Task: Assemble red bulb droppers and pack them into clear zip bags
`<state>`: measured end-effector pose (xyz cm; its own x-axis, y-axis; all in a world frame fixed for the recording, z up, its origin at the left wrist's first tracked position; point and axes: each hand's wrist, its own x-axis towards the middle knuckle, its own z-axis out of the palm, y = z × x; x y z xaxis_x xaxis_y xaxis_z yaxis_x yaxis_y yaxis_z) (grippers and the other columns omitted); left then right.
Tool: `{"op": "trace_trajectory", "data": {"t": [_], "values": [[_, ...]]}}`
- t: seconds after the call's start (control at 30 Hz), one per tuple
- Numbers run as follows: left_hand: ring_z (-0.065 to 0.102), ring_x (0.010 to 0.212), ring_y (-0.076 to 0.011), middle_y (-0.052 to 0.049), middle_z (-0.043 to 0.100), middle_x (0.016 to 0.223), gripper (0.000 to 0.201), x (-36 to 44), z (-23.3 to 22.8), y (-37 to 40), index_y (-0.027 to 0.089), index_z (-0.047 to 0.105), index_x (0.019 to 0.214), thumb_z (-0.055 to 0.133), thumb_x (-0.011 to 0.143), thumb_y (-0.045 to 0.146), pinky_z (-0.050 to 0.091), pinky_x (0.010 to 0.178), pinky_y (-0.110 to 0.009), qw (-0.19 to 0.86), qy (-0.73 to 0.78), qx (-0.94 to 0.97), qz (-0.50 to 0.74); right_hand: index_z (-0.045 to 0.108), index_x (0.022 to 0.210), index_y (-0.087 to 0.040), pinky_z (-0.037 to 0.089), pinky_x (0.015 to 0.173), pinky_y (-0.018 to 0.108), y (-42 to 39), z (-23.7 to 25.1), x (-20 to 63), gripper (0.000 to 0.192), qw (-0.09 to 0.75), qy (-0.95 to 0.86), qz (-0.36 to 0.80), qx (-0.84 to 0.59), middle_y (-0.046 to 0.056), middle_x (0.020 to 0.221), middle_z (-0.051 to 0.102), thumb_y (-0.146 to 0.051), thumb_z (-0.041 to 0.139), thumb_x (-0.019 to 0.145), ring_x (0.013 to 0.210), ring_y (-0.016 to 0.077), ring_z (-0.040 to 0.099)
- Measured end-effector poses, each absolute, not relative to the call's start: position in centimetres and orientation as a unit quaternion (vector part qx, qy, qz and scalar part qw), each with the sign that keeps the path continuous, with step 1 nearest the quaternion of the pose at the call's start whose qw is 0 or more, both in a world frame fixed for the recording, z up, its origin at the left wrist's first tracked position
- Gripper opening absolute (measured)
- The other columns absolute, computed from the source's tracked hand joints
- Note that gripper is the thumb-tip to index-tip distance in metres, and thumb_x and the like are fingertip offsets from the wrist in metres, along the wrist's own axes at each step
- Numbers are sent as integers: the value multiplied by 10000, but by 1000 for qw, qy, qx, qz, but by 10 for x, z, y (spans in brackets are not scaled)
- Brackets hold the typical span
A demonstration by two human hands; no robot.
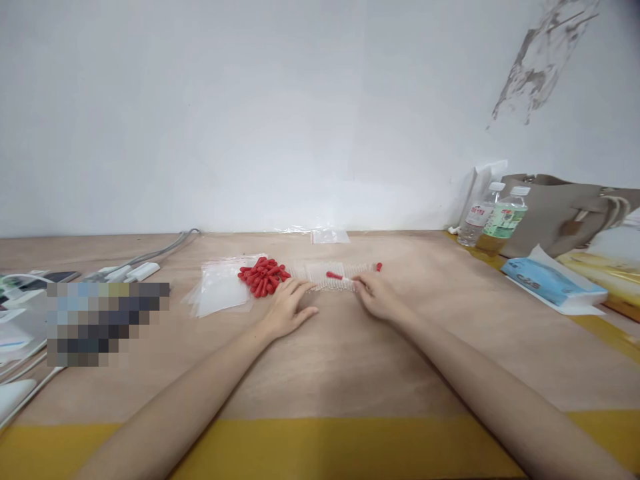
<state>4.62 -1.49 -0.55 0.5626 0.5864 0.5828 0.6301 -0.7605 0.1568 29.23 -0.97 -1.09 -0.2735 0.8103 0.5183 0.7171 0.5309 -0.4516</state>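
A clear ribbed strip [333, 275] is laid left-to-right at frame centre. Its ends are touched by the loosely open left hand [289, 311] and the half-curled right hand [379, 300].

Both bare forearms extended forward, converging toward centre. Left hand [289, 309] palm down, fingers loosely spread and lying flat, pointing forward-right. Right hand [379, 299] palm down, fingers curled in with tips pinched together at its left edge. Hands level with each other, apart, not touching.
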Motion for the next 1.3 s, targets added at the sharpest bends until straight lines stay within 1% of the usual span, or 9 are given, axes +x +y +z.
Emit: {"op": "trace_trajectory", "data": {"t": [0.1,0.17,0.3,0.53,0.7,0.8,0.9,1.1,1.3], "values": [[457,995,-233,-88,515,1062,317,26,3,-10,193,511,1072,510,790,336,381,853,-387,75,-366,-886,-274,583,926,-157,393,667,262,2,-17,321,252,433,-699,18,-569,76,880,623,-229,368,816,751,163,550],[471,957,-227,-83,522,1010,257,16,9,-6,190,540,1003,512,782,318,400,821,-374,80,-365,-898,-233,594,904,-141,391,685,274,7,-19,334,253,438,-650,-24,-621,87,853,623,-240,385,803,763,178,550],[489,900,-215,-79,532,938,190,7,15,-2,181,565,921,502,779,290,416,786,-352,63,-356,-917,-166,600,903,-131,363,734,288,13,-18,336,276,375,-629,-65,-678,109,898,618,-217,352,817,830,196,545],[523,844,-192,-63,549,880,149,5,13,-3,184,584,856,471,763,213,427,771,-315,-9,-341,-925,-169,607,772,-144,346,684,308,20,-22,314,304,303,-649,-57,-696,129,822,603,-250,330,838,782,222,546],[535,842,-190,-58,553,882,145,2,14,0,179,574,813,496,692,161,432,765,-293,-15,-345,-925,-161,604,818,-147,355,663,289,22,-28,314,249,276,-660,-43,-697,117,839,591,-258,381,807,792,218,544],[529,838,-186,-61,551,863,127,4,15,-1,175,563,815,458,745,184,431,752,-292,12,-344,-928,-146,613,889,-150,359,670,295,21,-28,317,252,263,-660,-38,-702,122,868,581,-238,398,790,814,228,548],[511,844,-192,-66,550,833,156,10,14,-4,171,556,834,420,806,243,423,747,-304,47,-342,-925,-157,614,972,-170,360,681,327,18,-26,322,284,251,-654,-34,-713,124,875,567,-232,408,787,785,238,559],[495,825,-185,-60,545,851,200,27,4,-14,182,537,838,417,838,343,422,704,-299,39,-365,-902,-227,632,939,-207,338,750,411,15,-25,326,318,237,-625,-33,-743,128,956,559,-388,404,810,841,264,554],[529,745,-157,-27,563,800,164,36,-2,-18,195,527,840,441,834,334,440,656,-275,-27,-384,-878,-284,579,889,-195,357,722,352,19,-28,324,266,285,-611,-5,-738,93,951,563,-394,491,737,833,229,544]]}}
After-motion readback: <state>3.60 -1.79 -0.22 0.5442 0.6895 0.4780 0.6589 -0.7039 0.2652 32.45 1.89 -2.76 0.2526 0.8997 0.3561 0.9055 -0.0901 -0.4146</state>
